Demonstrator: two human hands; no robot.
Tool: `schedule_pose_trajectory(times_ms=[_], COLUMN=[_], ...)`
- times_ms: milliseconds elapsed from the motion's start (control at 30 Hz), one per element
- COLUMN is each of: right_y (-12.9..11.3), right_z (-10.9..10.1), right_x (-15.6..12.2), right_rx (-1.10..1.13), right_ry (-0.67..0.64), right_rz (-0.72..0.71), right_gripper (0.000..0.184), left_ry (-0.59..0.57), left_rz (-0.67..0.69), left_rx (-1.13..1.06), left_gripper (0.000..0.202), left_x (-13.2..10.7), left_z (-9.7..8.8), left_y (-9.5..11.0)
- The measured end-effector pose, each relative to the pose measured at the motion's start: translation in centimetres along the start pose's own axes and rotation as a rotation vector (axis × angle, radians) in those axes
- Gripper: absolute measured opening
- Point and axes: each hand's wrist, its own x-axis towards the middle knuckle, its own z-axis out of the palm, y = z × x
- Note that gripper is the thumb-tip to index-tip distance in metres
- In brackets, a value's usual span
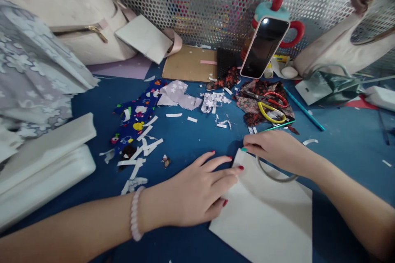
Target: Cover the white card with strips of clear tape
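White sheet (pixel 268 213) lies flat on the blue worktop (pixel 191 139), near and right of centre. It sits skewed: one corner points away from the person and to the left, and the long axis runs diagonally from that far-left corner to the near right, where it leaves the picture.

Left hand (pixel 197 191) lies palm down on the sheet's left edge, fingers (pixel 216 163) stretched out and slightly spread, gripping nothing, with a bead bracelet (pixel 135 218) on the wrist. Right hand (pixel 274 150) is at the sheet's far corner, fingers curled together with a small teal tip showing at them. Can't tell if they pinch the sheet or something else. A thin metal ring (pixel 273 176) lies on the sheet under that hand.

Beyond the hands:
- scissors (pixel 268 107) with yellow and red handles on a dark floral scrap
- a teal pencil (pixel 304 111) just to their right
- a blue cartoon-print scrap (pixel 135 117) and white paper strips (pixel 145 144) to the left
- a grey star-print scrap (pixel 177 94) at centre

Phone (pixel 263 47) leans upright at the back, against the perforated metal panel (pixel 200 0). Cardboard piece (pixel 189 63) lies flat to its left. Grey lace cloth (pixel 31 74) is at the far left.
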Motion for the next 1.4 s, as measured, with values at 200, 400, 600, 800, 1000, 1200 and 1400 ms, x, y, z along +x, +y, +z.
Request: schedule_pose_trajectory(times_ms=[200, 400, 600, 800, 1000, 1200, 1400], right_y=[-0.3, -0.6, -0.3, -0.5, -1.0, -0.7, -0.4], right_z=[-0.2, -0.6, -0.4, -0.4, -0.4, -0.4, -0.4], right_x=[-0.1, -0.4, -0.7, -0.5, -0.3, -0.5, -0.5], right_rx=[0.004, 0.010, -0.005, -0.028, -0.115, 0.001, 0.123], right_ry=[-0.002, 0.048, 0.105, 0.080, 0.061, 0.033, 0.076], right_rz=[0.011, 0.015, 0.000, 0.038, 0.059, 0.022, 0.008], right_gripper=[0.025, 0.026, 0.025, 0.025, 0.027, 0.018, 0.019], left_ry=[-0.049, -0.052, -0.054, -0.051, -0.063, -0.070, -0.025], left_rz=[-0.061, -0.064, -0.063, -0.034, -0.023, -0.006, -0.042], left_rx=[-0.062, -0.054, -0.036, -0.024, 0.009, 0.049, 0.022], left_gripper=[0.049, 0.058, 0.058, 0.057, 0.056, 0.056, 0.057], left_x=[0.7, 1.2, 1.0, 1.0, 0.9, 1.0, 0.8], left_z=[-0.3, -0.1, -0.1, -0.2, -0.1, -0.3, -0.1], left_y=[-0.2, -0.6, -0.5, -0.5, -0.5, -0.5, -0.8])
